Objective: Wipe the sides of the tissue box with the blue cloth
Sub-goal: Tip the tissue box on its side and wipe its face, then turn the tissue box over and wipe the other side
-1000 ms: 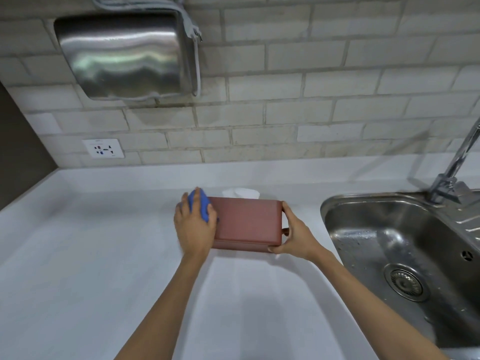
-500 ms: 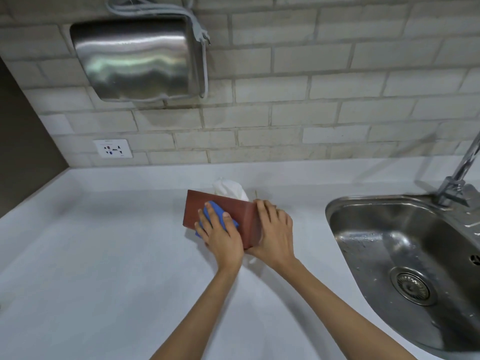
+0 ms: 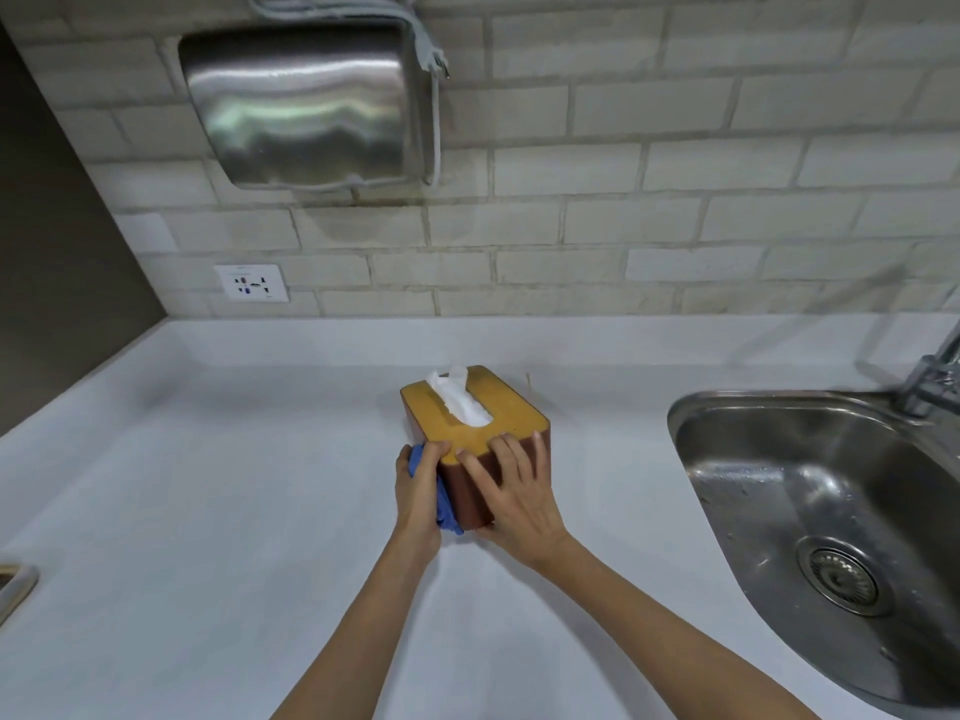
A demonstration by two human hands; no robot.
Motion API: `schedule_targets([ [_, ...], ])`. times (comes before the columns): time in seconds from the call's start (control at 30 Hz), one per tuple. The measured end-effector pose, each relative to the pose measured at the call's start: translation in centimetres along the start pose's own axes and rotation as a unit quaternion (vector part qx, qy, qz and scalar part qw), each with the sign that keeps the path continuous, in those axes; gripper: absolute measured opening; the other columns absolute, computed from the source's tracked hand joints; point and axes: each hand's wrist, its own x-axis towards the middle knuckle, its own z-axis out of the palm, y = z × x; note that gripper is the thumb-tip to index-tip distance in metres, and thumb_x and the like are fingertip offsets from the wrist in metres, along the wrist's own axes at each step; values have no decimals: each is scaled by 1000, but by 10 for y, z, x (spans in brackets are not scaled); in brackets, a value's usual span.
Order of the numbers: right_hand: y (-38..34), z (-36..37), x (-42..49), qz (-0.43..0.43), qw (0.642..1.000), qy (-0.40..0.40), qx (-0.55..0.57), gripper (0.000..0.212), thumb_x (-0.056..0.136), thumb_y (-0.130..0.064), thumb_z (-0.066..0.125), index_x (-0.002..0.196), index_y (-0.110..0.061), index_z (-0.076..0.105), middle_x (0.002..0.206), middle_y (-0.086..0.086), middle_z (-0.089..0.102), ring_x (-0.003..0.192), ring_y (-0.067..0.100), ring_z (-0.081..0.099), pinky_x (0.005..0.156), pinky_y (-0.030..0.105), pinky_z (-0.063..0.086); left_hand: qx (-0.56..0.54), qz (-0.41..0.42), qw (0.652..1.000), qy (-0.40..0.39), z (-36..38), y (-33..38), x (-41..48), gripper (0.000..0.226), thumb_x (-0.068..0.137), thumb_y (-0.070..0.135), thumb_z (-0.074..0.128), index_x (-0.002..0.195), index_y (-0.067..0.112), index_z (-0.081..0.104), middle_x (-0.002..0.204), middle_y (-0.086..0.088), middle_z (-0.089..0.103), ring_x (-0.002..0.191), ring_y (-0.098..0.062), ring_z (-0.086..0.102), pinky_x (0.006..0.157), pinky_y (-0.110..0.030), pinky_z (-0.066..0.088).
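Tissue box (image 3: 470, 433), brown-sided with a yellow top and white tissue (image 3: 460, 400) standing out of its slot, set upright on the white desk (image 3: 208, 511), one corner turned toward the camera, left of the steel sink (image 3: 831, 511) and apart from it. Blue cloth (image 3: 444, 504), bunched, pressed against the box's left side under the left hand (image 3: 418, 498), whose grip is closed around the cloth with the thumb hooked at the box's top edge. Right hand (image 3: 519, 493), fingers spread flat over the near right side and top rim; grip wide, bracing the box, not clasped. Faucet (image 3: 930, 376), partly cut off at the right edge behind the sink. Brick-tiled wall (image 3: 675, 200) behind the desk, carrying a steel hand dryer (image 3: 306, 103) with a grey cord (image 3: 434, 70) and loose plug hanging beside it, and a white socket plate (image 3: 252, 283) lower left. Metal-rimmed item (image 3: 15, 589) at the left edge, too cropped to identify.
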Motion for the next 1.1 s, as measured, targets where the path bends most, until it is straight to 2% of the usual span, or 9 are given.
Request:
schedule_targets([
  [0.1, -2, 5, -9, -23, 1000, 5, 10, 86, 49, -56, 79, 119, -20, 44, 112, 10, 40, 108, 25, 43, 101, 48, 28, 2, 16, 1000, -4, -6, -9, 2, 18, 86, 22, 58, 100, 16, 49, 93, -5, 59, 79, -18, 59, 66, -31, 49],
  [0.3, -2, 10, -23, -42, 999, 15, 20, 78, 59, -55, 77, 121, -20, 45, 115, 9, 41, 108, 24, 44, 102, 46, 28, 26, 23, 999, -7, -11, -21, -1, 54, 88, 20, 58, 138, 16, 37, 128, -9, 55, 112, -27, 56, 90, -40, 49],
  [0.4, -2, 11, -27, -42, 999, 18, 17, 79, 59, -54, 79, 122, -20, 44, 115, 8, 41, 109, 24, 44, 102, 46, 29, 48, 39, 998, -8, -12, -25, -1, 60, 85, 24, 61, 139, 16, 36, 130, -10, 55, 114, -28, 55, 94, -41, 48],
  [0.57, 1, 12, -31, -40, 999, 7, 11, 80, 58, -53, 80, 122, -22, 44, 116, 7, 47, 108, 22, 48, 103, 49, 34, 85, 76, 993, 4, -10, -27, 2, 47, 91, 21, 55, 135, 22, 38, 128, -4, 53, 104, -19, 55, 84, -32, 45],
  [0.7, 16, 3, -24, -39, 996, -2, 85, 53, 77, -55, 56, 116, -21, 49, 99, 7, 69, 100, 22, 57, 105, 49, 25, 126, 76, 989, 3, -12, -23, 8, 60, 91, 23, 58, 145, 19, 31, 142, -7, 46, 124, -26, 50, 101, -39, 45],
  [0.8, 34, -6, -6, 28, 989, 0, 146, 41, 81, -44, 53, 107, -14, 63, 95, 8, 68, 92, 25, 65, 107, 47, 22, 146, 76, 986, -5, -15, -10, 17, 61, 89, 23, 61, 143, 15, 35, 143, -9, 47, 126, -27, 50, 103, -39, 44],
  [0.93, 62, -11, 29, 195, 959, -45, 201, 36, 86, -37, 51, 97, -8, 70, 95, 9, 67, 95, 26, 63, 110, 50, 24, 169, 80, 982, -3, -15, 11, 28, 53, 87, 14, 64, 137, 9, 47, 133, -8, 55, 121, -27, 53, 105, -40, 43],
  [1.03, 83, -3, 55, 302, 906, -115, 273, 26, 88, -29, 58, 97, -8, 69, 100, 9, 68, 98, 24, 62, 106, 44, 32, 185, 89, 977, 49, -15, 21, 35, 28, 89, 10, 58, 115, 0, 58, 103, -12, 64, 99, -31, 58, 91, -41, 49],
  [1.1, 98, 6, 73, 356, 857, -161, 336, 24, 89, -26, 59, 101, -7, 69, 105, 12, 68, 100, 26, 63, 93, 35, 44, 171, 97, 976, 99, -17, 24, 33, 13, 90, 10, 53, 95, -2, 55, 82, -16, 62, 82, -34, 58, 79, -42, 47],
])
